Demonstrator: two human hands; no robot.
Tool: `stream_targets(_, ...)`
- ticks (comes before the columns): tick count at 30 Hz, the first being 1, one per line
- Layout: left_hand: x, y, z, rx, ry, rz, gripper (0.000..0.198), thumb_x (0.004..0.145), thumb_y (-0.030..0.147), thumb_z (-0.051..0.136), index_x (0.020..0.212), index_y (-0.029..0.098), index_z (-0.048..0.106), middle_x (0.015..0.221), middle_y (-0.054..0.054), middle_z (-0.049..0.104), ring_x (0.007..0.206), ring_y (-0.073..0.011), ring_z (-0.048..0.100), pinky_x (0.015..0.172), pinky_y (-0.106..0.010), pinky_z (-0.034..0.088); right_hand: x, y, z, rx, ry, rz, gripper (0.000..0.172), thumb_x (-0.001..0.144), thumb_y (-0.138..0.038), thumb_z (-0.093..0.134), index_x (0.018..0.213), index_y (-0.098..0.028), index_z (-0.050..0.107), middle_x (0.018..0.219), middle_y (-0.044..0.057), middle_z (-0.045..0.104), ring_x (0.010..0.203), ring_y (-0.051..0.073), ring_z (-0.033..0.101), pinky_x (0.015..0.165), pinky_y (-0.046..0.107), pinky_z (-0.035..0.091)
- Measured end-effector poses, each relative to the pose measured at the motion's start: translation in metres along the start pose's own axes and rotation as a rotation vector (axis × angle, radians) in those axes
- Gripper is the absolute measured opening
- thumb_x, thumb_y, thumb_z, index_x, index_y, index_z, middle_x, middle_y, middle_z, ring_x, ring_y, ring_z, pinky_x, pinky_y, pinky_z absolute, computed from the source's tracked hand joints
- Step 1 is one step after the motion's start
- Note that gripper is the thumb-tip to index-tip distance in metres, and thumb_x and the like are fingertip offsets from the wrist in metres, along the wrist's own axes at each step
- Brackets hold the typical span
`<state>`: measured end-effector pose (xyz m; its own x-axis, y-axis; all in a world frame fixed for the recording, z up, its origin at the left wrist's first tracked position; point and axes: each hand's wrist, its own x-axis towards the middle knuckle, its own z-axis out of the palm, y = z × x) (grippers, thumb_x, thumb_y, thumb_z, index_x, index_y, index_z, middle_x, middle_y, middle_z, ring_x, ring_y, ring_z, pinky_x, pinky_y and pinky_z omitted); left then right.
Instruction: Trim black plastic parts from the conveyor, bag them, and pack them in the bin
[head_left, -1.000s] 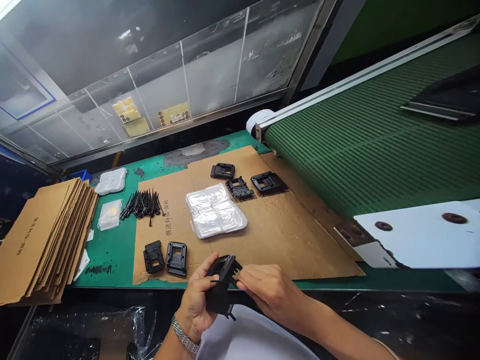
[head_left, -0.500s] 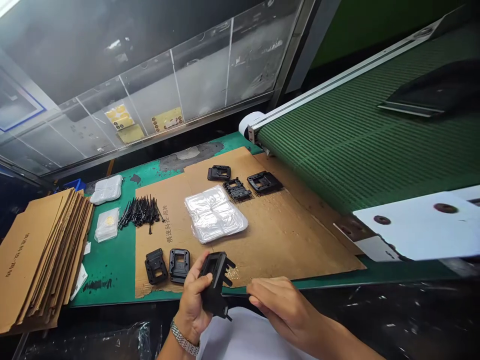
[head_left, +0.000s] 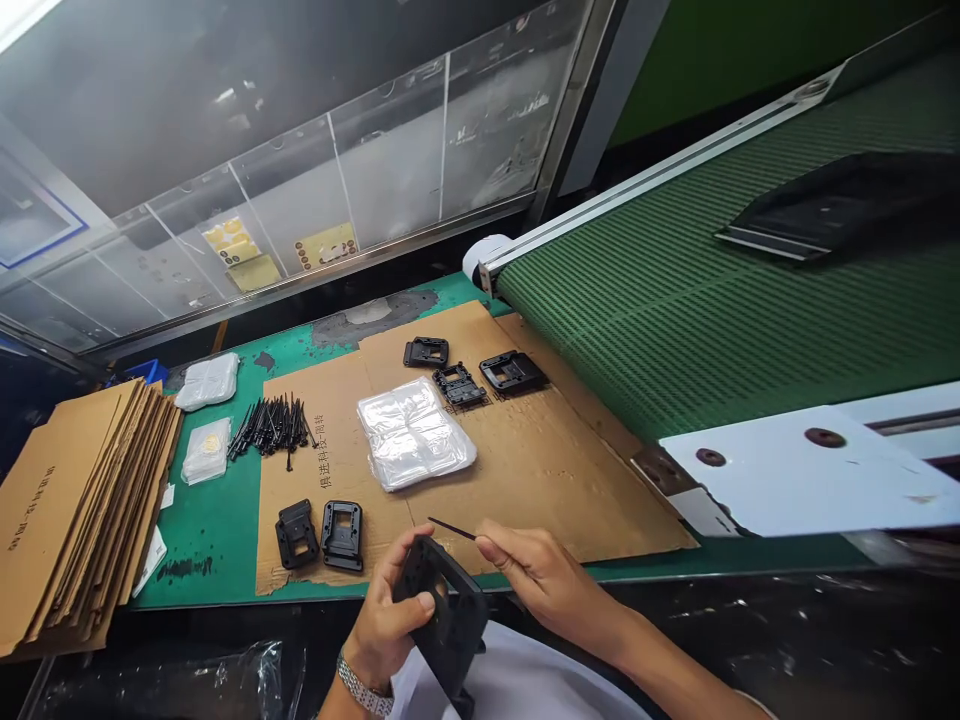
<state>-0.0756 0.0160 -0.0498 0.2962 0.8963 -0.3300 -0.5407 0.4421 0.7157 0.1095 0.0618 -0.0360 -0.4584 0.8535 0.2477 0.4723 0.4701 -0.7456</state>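
Note:
My left hand [head_left: 390, 612] grips a black plastic housing [head_left: 442, 625] with a window in it, tilted above the table's front edge. To its right, my right hand [head_left: 536, 575] is closed on a thin black rod [head_left: 451, 527], which points left above the housing's top; I see no contact between them. Two similar black plastic parts [head_left: 298, 535] lie to the left on the cardboard sheet [head_left: 525, 500]. Farther back lies a pile of long thin black pieces [head_left: 276, 425]. Beside the pile is a stack of clear plastic bags [head_left: 416, 430].
Three more black plastic parts [head_left: 514, 370] lie at the back of the cardboard. A green conveyor belt [head_left: 637, 290] slopes in from the right, carrying a dark object [head_left: 832, 205]. Stacked cardboard sheets [head_left: 82, 510] and smaller bag stacks [head_left: 208, 380] are at the left.
My left hand has turned the housing so its broad face with the window shows. My right hand has moved nearer to it, and the thin rod now shows in its fingers. The view has shifted slightly.

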Motion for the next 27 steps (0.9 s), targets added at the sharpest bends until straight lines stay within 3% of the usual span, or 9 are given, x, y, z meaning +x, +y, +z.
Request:
stream_targets(3, -0.002, -0.002, -0.001, 0.218, 0.019, 0.150, 0.044, 0.055, 0.041, 0.074, 0.096, 0.025, 0.067, 0.089, -0.005, 0.065, 0.071, -0.0150, 0.055, 0.066, -0.026, 0.041, -0.007, -0.007, -0.013, 0.095, -0.070, -0.120, 0.038, 0.094, -0.034, 0.022, 0.060, -0.021, 0.034, 0.051, -0.005, 0.038, 0.044, 0.008, 0.037, 0.045, 0.021, 0.028)
stream_targets(6, -0.002, -0.003, 0.003, 0.467, 0.012, 0.265, 0.037, 0.058, 0.046, 0.070, 0.088, 0.024, 0.071, 0.086, -0.007, 0.068, 0.077, -0.0194, 0.055, 0.073, -0.030, 0.040, -0.014, -0.019, -0.024, 0.115, -0.116, -0.188, 0.038, 0.094, -0.032, 0.022, 0.061, -0.020, 0.035, 0.052, -0.004, 0.040, 0.046, 0.008, 0.037, 0.046, 0.022, 0.027)
stream_targets(10, -0.002, -0.001, 0.015, 0.582, -0.086, 0.251, 0.044, 0.057, 0.056, 0.065, 0.085, 0.023, 0.072, 0.068, -0.007, 0.066, 0.057, -0.0146, 0.048, 0.056, -0.028, 0.037, -0.017, -0.026, -0.028, 0.110, -0.134, -0.239, 0.038, 0.094, -0.029, 0.021, 0.060, -0.020, 0.033, 0.051, -0.005, 0.036, 0.045, 0.008, 0.033, 0.045, 0.023, 0.026)
stream_targets(13, -0.002, -0.004, 0.021, 0.585, -0.093, 0.230, 0.047, 0.056, 0.059, 0.064, 0.085, 0.022, 0.073, 0.060, -0.005, 0.061, 0.051, -0.0121, 0.041, 0.051, -0.027, 0.032, -0.018, -0.023, -0.026, 0.115, -0.139, -0.272, 0.036, 0.094, -0.027, 0.023, 0.060, -0.021, 0.031, 0.051, -0.006, 0.033, 0.045, 0.008, 0.030, 0.045, 0.023, 0.024)
stream_targets(17, -0.002, -0.015, 0.017, 0.498, 0.006, 0.273, 0.051, 0.052, 0.061, 0.065, 0.082, 0.021, 0.073, 0.053, -0.002, 0.053, 0.051, -0.0112, 0.038, 0.052, -0.027, 0.031, -0.023, -0.020, -0.026, 0.137, -0.163, -0.338, 0.037, 0.095, -0.028, 0.020, 0.060, -0.021, 0.032, 0.051, -0.005, 0.036, 0.045, 0.008, 0.033, 0.045, 0.024, 0.023)
stream_targets(22, -0.003, -0.022, 0.006, 0.357, 0.124, 0.302, 0.044, 0.049, 0.054, 0.071, 0.080, 0.022, 0.072, 0.065, -0.002, 0.059, 0.057, -0.0120, 0.045, 0.057, -0.027, 0.035, -0.039, -0.025, -0.036, 0.065, -0.289, -0.461, 0.044, 0.094, -0.026, 0.015, 0.059, -0.020, 0.040, 0.049, -0.002, 0.045, 0.046, 0.010, 0.038, 0.048, 0.026, 0.025)
stream_targets(25, -0.002, -0.017, 0.008, 0.306, 0.166, 0.276, 0.043, 0.046, 0.051, 0.073, 0.079, 0.023, 0.072, 0.071, -0.004, 0.065, 0.060, -0.0145, 0.050, 0.060, -0.028, 0.039, -0.049, -0.024, -0.040, 0.077, -0.339, -0.441, 0.046, 0.094, -0.028, 0.014, 0.061, -0.019, 0.045, 0.051, 0.000, 0.049, 0.047, 0.011, 0.041, 0.049, 0.027, 0.027)
stream_targets(27, -0.002, -0.012, 0.014, 0.340, 0.148, 0.266, 0.041, 0.048, 0.050, 0.073, 0.078, 0.022, 0.073, 0.074, -0.006, 0.067, 0.065, -0.0178, 0.054, 0.066, -0.030, 0.041, -0.050, -0.021, -0.040, 0.168, -0.271, -0.325, 0.048, 0.094, -0.034, 0.013, 0.062, -0.019, 0.045, 0.053, 0.000, 0.049, 0.048, 0.011, 0.042, 0.050, 0.026, 0.030)
